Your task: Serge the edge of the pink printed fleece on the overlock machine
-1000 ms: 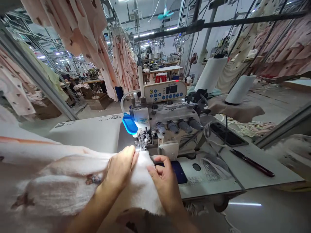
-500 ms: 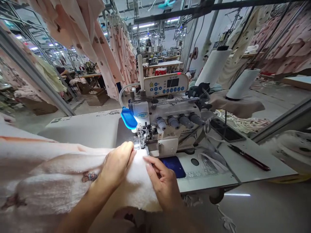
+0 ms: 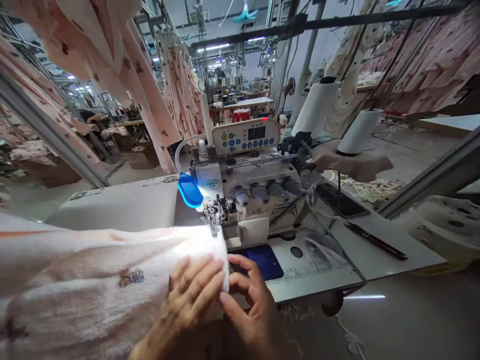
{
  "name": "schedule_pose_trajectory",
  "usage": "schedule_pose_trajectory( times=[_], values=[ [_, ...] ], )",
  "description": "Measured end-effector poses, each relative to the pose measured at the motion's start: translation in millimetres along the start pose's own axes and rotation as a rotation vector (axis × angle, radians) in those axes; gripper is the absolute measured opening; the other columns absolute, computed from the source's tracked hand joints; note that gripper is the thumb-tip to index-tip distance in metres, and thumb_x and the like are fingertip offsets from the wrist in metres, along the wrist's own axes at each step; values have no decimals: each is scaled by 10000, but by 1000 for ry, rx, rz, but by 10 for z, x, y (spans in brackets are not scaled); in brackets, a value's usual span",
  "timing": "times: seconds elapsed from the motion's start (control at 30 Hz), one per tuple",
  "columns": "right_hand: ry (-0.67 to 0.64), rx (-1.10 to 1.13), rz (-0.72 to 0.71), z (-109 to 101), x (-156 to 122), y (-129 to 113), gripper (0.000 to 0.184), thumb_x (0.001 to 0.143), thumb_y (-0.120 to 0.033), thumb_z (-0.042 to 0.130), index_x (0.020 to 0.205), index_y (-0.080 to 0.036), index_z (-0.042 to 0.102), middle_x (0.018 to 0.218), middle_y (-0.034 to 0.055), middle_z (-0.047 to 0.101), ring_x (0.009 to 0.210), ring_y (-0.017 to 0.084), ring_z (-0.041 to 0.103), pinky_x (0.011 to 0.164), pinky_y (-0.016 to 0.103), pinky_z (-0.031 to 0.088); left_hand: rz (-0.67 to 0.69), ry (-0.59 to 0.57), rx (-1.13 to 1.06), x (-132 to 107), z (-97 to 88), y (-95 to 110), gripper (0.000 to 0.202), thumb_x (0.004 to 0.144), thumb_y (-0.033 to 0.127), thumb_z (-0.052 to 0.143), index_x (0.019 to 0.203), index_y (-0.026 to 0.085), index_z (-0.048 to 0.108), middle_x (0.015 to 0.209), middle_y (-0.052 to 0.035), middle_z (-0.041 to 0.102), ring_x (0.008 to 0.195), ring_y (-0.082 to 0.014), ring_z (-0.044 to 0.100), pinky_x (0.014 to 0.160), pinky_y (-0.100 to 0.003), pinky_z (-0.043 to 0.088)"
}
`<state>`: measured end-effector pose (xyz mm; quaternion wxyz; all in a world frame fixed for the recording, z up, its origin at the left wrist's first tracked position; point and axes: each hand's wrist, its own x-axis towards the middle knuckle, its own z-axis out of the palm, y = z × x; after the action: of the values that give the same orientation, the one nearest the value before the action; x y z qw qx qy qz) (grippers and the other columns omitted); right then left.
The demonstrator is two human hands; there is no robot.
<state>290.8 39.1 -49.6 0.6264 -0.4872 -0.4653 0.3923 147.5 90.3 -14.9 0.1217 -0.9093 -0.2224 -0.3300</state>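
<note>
A pale pink fleecy fabric (image 3: pixel 93 280) with small printed figures lies across the sewing table, its right edge under the presser foot (image 3: pixel 213 220) of a white overlock machine (image 3: pixel 247 195). My left hand (image 3: pixel 191 295) lies on the fabric near its front right corner, fingers stretched toward the edge. My right hand (image 3: pixel 247 300) is just right of it, fingers curled, pinching the fabric's edge with the thumb and fingertips. Both hands sit at the table's near edge, a short way in front of the needle.
The machine carries a control panel (image 3: pixel 245 136) and a blue lit guard (image 3: pixel 189 190). Two white thread cones (image 3: pixel 317 107) stand at the back right. A dark pen-like tool (image 3: pixel 375 241) lies on the table (image 3: pixel 123 205). Pink garments (image 3: pixel 123 75) hang overhead.
Both hands have slid back from the needle toward me along the fabric edge. The fabric now lies flatter, with its edge under the presser foot. The view shifted slightly right.
</note>
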Motion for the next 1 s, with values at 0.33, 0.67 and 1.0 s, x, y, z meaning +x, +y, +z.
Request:
schedule_pose_trajectory(
  times=[0.33,0.67,1.0],
  values=[
    [-234,143,232,-52,-131,50,233,824,-372,526,880,-160,605,757,20,612,729,179,561,673,265,470,-223,120,-176,-265,94,382,290,790,65,543,1039,202,599,822,-31,610,784,-132,581,681,-252,489],
    [-196,-119,204,-231,-462,-62,202,805,-322,539,658,-184,519,595,-40,476,576,119,431,514,196,344,-172,129,-165,-211,-112,494,159,785,122,561,932,171,595,700,-22,564,685,-140,527,636,-288,445],
    [-229,5,240,-253,-427,-160,215,805,-344,547,662,-189,504,645,-37,450,624,128,416,551,216,330,-49,194,-37,-56,-124,435,163,798,110,548,946,163,594,781,-45,636,796,-154,569,740,-308,455]
  ],
)
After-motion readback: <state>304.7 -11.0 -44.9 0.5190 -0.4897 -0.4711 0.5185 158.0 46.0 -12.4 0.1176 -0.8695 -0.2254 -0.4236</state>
